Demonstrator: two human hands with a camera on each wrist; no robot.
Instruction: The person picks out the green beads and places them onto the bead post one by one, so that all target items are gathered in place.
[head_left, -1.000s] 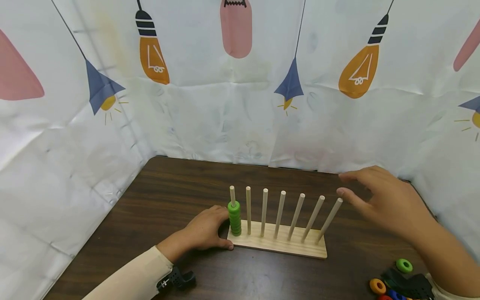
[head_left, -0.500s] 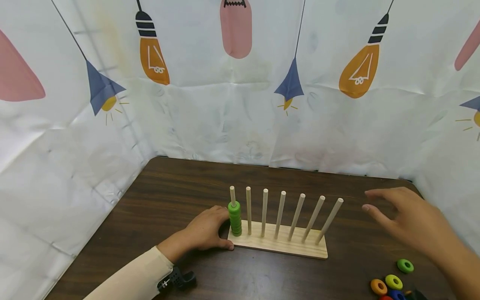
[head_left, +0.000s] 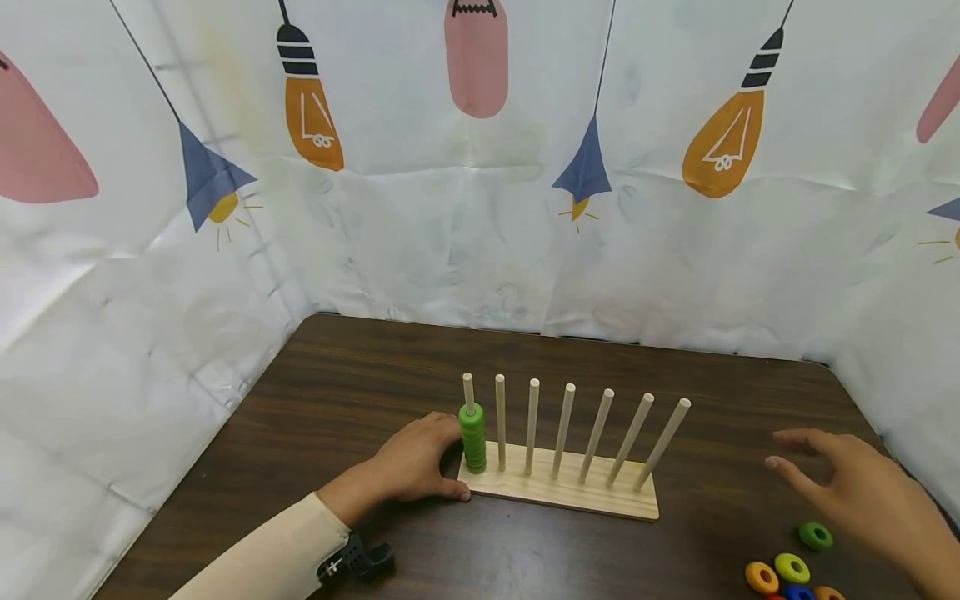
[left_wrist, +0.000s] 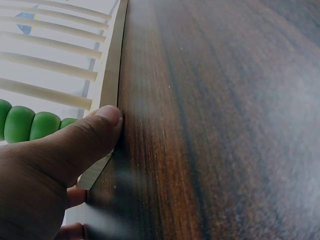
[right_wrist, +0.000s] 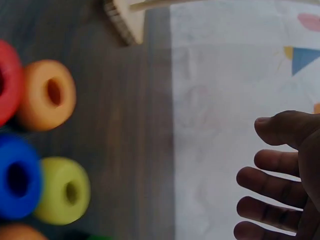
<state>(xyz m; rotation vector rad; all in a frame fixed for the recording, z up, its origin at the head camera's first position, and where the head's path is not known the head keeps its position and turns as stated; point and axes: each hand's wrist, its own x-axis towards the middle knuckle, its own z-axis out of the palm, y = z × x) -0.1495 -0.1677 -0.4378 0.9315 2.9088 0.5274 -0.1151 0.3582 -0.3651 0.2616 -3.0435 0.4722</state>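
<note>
A wooden peg rack (head_left: 558, 482) with a row of several upright dowels stands mid-table. Green rings (head_left: 473, 442) are stacked on its leftmost dowel, the top of which sticks out above them. My left hand (head_left: 416, 458) grips the rack's left end, and in the left wrist view the thumb (left_wrist: 95, 127) presses the front edge of the base while the other fingers go behind it. My right hand (head_left: 870, 492) hovers at the table's right side with fingers spread and nothing in them. Close by it lies a loose green ring (head_left: 815, 536).
Loose rings lie at the front right: an orange ring (head_left: 761, 577), a yellow ring (head_left: 792, 568), a blue ring (right_wrist: 19, 182) and a red ring (right_wrist: 7, 82). A printed white cloth (head_left: 405, 250) hangs behind the dark wooden table (head_left: 360, 375).
My right hand has moved right and down, from beside the rightmost dowel toward the loose rings, uncovering some of them. The left hand keeps its grip on the rack.
</note>
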